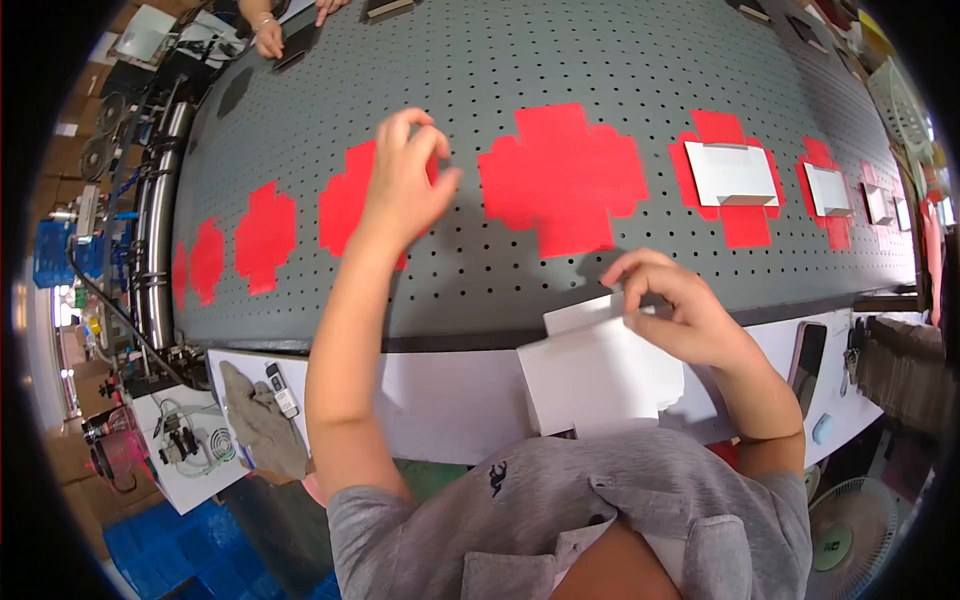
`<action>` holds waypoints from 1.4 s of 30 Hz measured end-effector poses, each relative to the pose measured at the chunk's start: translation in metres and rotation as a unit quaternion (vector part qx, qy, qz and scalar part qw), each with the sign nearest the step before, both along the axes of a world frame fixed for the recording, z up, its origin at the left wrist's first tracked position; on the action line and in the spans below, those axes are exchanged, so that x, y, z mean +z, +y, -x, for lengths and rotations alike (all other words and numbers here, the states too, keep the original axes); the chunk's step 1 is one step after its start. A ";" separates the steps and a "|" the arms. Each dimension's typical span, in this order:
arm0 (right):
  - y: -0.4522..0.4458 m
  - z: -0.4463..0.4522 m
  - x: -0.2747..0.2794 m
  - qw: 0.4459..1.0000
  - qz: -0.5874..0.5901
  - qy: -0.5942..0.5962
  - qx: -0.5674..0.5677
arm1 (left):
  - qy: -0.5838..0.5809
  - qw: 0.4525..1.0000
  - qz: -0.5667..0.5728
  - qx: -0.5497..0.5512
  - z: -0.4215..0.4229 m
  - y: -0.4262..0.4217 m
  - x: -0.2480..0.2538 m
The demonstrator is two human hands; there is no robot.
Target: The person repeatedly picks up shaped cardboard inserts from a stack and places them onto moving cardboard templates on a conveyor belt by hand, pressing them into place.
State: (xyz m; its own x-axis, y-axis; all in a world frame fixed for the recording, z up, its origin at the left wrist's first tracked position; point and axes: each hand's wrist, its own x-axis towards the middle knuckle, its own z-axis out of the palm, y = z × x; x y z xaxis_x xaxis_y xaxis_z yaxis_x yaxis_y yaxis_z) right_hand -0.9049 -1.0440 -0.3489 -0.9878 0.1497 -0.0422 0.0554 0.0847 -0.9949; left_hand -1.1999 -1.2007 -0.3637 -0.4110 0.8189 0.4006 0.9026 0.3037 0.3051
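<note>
My left hand [408, 178] hovers over a red cross-shaped paper sheet [348, 205], partly covering it. Its fingers are curled, thumb apart, with nothing between them. My right hand [678, 308] has thumb and fingers closed at the upper edge of a white flat card blank with flaps [590, 375], close to my body at the table's near edge. Whether there is more than one blank in that pile I cannot tell. Between my hands, farther in, a bare red sheet [565, 180] lies flat on the perforated grey belt [450, 270].
To the right, white cards with raised flaps [733, 175] sit on red sheets. More red sheets [265, 238] lie leftward. A co-worker's hand [268, 38] touches a dark flat piece at the far left. A phone [808, 355], a grey cloth [262, 420] and a fan [850, 540] are near me.
</note>
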 end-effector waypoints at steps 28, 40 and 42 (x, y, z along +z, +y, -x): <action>0.078 0.066 -0.066 0.962 -0.160 -0.130 -0.181 | -0.175 0.978 0.108 0.041 -0.041 0.095 -0.035; 0.088 0.055 -0.075 0.957 -0.174 -0.139 -0.184 | -0.169 0.976 0.133 0.026 -0.049 0.108 -0.045; 0.091 0.053 -0.078 0.956 -0.179 -0.140 -0.186 | -0.173 0.975 0.139 0.033 -0.053 0.112 -0.046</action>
State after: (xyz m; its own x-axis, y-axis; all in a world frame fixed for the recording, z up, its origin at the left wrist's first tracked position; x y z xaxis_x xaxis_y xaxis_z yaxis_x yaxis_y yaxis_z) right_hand -0.9575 -0.9531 -0.4272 -0.8205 0.5432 -0.1779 0.4087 0.3400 -0.8470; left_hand -1.1466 -1.0889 -0.4099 -0.5382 0.8428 -0.0042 0.7360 0.4724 0.4849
